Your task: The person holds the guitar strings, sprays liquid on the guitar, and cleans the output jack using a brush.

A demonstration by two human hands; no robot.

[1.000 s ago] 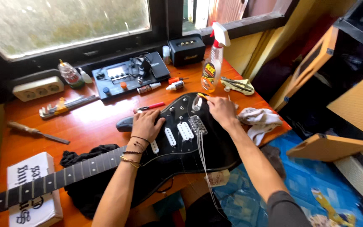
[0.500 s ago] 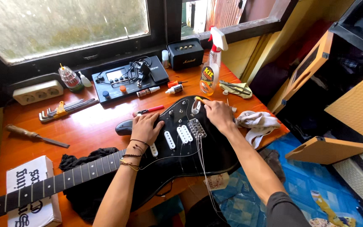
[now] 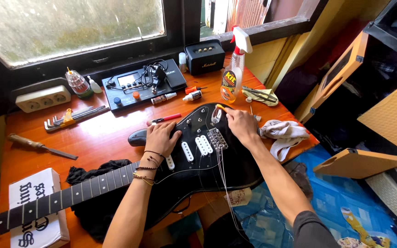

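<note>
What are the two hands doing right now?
Left hand: open, flat on the guitar.
Right hand: closed, pinching a small yellow-tipped tool at the guitar.

wood table (image 3: 102, 138) w/ guitar (image 3: 217, 160), tools (image 3: 72, 117)

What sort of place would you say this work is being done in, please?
Probably a home guitar-repair bench by a window. A black electric guitar lies on the wooden table with its strings loose, hex keys and a screwdriver lie nearby, and speaker cabinets stand at the right.
</note>
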